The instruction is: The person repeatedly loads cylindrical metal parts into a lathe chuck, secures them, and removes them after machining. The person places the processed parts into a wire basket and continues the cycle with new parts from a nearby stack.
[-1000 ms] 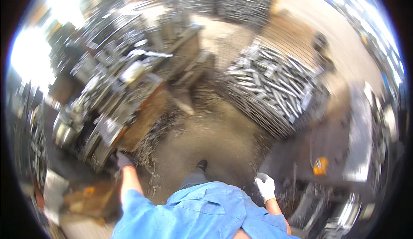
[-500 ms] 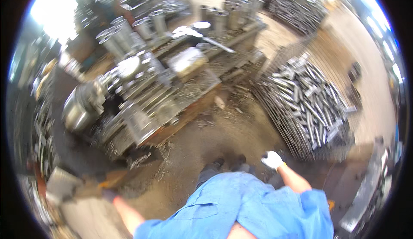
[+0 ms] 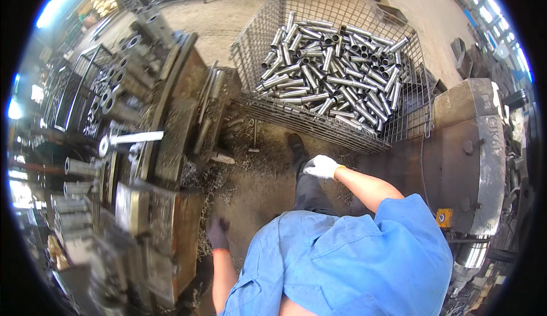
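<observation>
My right hand (image 3: 322,167), in a white glove, hangs in front of my right thigh, below the near side of a wire mesh basket (image 3: 336,138). Its fingers are loosely curled together, and nothing shows in them. A heap of shiny metal tubes (image 3: 333,82) fills the basket; neither hand touches them. My left hand (image 3: 217,233), in a dark glove, hangs beside the machine bed (image 3: 188,230) on the left. Motion blurs its fingers, and I see no object in it.
Upright metal tubes (image 3: 80,168) and a flat pale wrench-like tool (image 3: 135,138) lie on the machine at left. A large dark machine housing (image 3: 456,122) stands close on the right. Metal shavings (image 3: 213,179) litter the floor, and one foot (image 3: 296,142) is near the basket.
My view has turned to the right, so the basket of tubes now lies straight ahead and the machine is at left. My left hand has come closer to my body.
</observation>
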A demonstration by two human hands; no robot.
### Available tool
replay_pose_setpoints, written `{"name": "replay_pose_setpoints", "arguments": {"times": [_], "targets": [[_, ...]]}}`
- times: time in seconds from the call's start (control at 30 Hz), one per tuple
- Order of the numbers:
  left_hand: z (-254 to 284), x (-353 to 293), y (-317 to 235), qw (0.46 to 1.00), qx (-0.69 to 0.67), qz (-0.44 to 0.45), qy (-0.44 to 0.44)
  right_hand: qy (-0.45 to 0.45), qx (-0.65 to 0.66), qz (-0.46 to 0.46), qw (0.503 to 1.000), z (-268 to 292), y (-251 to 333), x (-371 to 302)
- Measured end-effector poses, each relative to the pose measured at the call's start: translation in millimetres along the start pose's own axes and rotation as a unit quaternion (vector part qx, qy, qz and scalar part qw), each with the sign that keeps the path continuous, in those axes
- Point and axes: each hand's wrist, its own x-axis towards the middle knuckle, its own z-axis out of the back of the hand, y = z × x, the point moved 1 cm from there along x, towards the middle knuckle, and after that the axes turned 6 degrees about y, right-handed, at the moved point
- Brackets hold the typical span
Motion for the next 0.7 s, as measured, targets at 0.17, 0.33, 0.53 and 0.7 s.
{"name": "replay_pose_setpoints", "arguments": {"times": [0.17, 0.33, 0.53, 0.7], "targets": [[-292.1, 119.6, -224.2, 0.709, 0.505, -0.489, 0.051, -0.076, 0.319, -0.025, 0.944, 112.0, -114.0, 89.1], [-506.4, 251.5, -368.1, 0.548, 0.694, -0.464, -0.048, -0.038, 0.574, -0.109, 0.81, 212.0, -218.6, 250.3], [-603.3, 358.6, -376.6, 0.607, 0.77, -0.193, 0.025, -0.05, 0.583, -0.186, 0.789, 256.3, -307.0, 407.5], [-599.2, 366.8, -365.5, 0.628, 0.75, -0.205, -0.029, -0.083, 0.515, -0.262, 0.812, 242.1, -339.6, 498.2]]}}
